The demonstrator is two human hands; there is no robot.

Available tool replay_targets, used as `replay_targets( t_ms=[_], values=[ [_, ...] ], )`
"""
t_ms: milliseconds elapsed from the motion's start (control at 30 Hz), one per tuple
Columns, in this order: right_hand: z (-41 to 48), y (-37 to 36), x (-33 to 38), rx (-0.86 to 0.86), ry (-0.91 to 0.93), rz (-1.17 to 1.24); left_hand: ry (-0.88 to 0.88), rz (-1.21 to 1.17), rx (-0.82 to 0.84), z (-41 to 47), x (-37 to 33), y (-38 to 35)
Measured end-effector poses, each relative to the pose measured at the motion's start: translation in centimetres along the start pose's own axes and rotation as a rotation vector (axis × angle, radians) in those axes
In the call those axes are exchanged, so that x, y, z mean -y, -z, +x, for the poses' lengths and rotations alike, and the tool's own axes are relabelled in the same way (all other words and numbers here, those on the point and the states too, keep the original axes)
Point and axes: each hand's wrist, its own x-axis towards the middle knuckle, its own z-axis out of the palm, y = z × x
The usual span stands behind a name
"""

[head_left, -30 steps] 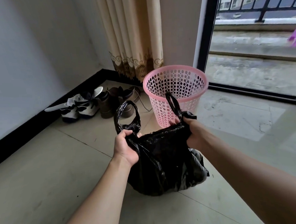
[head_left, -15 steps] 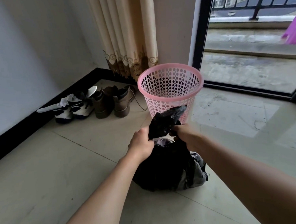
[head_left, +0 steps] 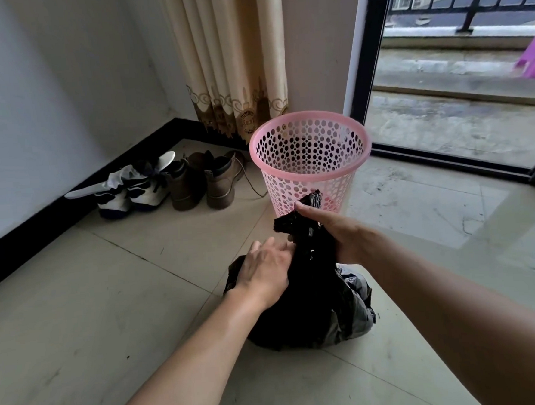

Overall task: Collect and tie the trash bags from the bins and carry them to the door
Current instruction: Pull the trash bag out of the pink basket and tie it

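Observation:
A black trash bag [head_left: 311, 318] sits on the tiled floor in front of me, its two handles gathered into one bunch that sticks up. My right hand [head_left: 340, 232] is closed around that bunch from the right, thumb on top. My left hand [head_left: 265, 268] lies against the bag's upper left side, fingers reaching toward the bunch; whether it grips the plastic I cannot tell. Just behind the bag stands a pink perforated bin [head_left: 311, 165] with no liner in it.
Two pairs of shoes [head_left: 171, 183] line the wall at the left, beside a beige curtain [head_left: 235, 63]. A black-framed sliding glass door [head_left: 373, 55] opens onto a balcony at the right. Bare tiles lie at the left and front.
The handles, held apart a second ago, are now bunched together in my right hand. My left hand has let go of its handle and dropped onto the bag's side.

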Motion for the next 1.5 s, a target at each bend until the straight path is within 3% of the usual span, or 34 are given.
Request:
replay_targets(
  t_ms=[100,167,267,367,433,533,600,667,767,833,900,1067,1167,1233,1333,1433,1500],
  values=[
    [0.5,-0.7,0.0,-0.082,0.019,0.113,-0.037,0.034,-0.019,-0.4,-0.8,-0.2],
    [0.8,-0.9,0.0,-0.105,0.023,0.217,0.069,-0.102,0.007,-0.5,-0.8,-0.3],
    [0.8,-0.4,0.0,-0.098,0.017,0.287,0.46,-0.671,0.052,0.1,0.4,-0.4],
    [0.1,0.3,-0.1,-0.081,0.042,0.082,0.815,-1.378,0.047,0.9,2.0,0.0],
    [-0.5,0.2,-0.1,-0.028,0.056,-0.09,0.935,-1.577,0.108,1.2,3.4,0.2],
    [-0.3,-0.1,-0.1,0.021,0.065,-0.401,1.01,-1.66,0.336,1.1,4.5,0.3],
    [0.3,-0.6,-0.3,-0.079,0.142,-0.721,0.995,-1.698,0.444,1.0,4.6,0.3],
    [0.8,-1.0,-0.6,-0.246,0.287,-0.975,0.895,-1.767,0.486,1.0,4.7,0.5],
    [0.4,-1.7,-0.9,-0.428,0.46,-1.094,0.656,-1.793,0.532,0.8,4.4,1.4],
    [0.1,-1.7,-1.0,-0.464,0.518,-1.085,0.617,-1.604,0.478,0.6,3.8,1.7],
    [0.3,-1.5,-1.3,-0.45,0.542,-1.038,0.689,-1.416,0.348,0.7,3.2,1.3],
    [1.6,-0.7,-2.1,-0.409,0.516,-0.793,0.887,-1.239,0.157,1.2,2.7,0.1],
    [1.4,-0.5,-2.6,-0.376,0.459,-0.672,1.006,-1.347,0.105,1.4,3.2,0.3],
    [1.0,-0.8,-2.6,-0.364,0.453,-0.572,1.057,-1.526,0.163,1.3,3.7,0.7],
    [0.3,-1.3,-2.0,-0.335,0.422,-0.365,0.96,-1.835,0.191,0.9,4.1,1.5],
    [-0.6,-1.6,-1.6,-0.269,0.414,-0.236,0.935,-2.033,0.014,1.1,4.2,2.5],
    [-0.6,-2.1,-1.4,-0.35,0.405,-0.195,1.037,-2.06,-0.131,1.8,4.2,2.7]
  ],
)
